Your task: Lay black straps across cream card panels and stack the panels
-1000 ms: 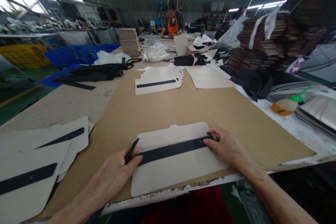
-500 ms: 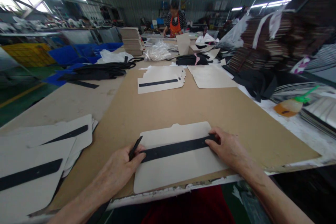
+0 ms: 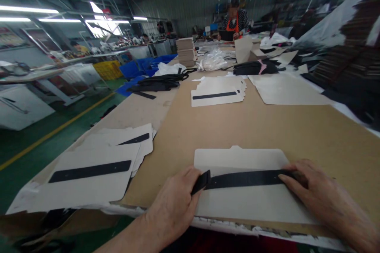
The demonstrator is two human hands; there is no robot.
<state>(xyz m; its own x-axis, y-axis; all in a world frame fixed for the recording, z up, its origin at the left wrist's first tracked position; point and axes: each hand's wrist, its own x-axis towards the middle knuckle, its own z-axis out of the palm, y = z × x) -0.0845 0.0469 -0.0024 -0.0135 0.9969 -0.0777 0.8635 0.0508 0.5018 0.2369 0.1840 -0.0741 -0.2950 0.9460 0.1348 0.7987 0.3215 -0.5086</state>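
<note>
A cream card panel (image 3: 252, 203) lies near the front edge of a brown board (image 3: 267, 126). A black strip (image 3: 246, 179) runs across the panel from left to right. My left hand (image 3: 175, 205) is closed on the strip's left end, which curls up off the panel. My right hand (image 3: 323, 197) lies with its fingers stretched flat over the strip's right end, pressing it onto the panel.
A heap of finished panels with black strips (image 3: 97, 166) lies at the left, another pile (image 3: 219, 91) farther back, plain panels (image 3: 291, 91) at the back right. Black straps (image 3: 157, 84), a stack of boards (image 3: 185, 49), dark stacked material (image 3: 347, 59). A person in an orange apron (image 3: 236, 19) works far back.
The view has swung to the left. My left hand has lifted the strip's left end, which now curls up. My right hand still presses the right end.
</note>
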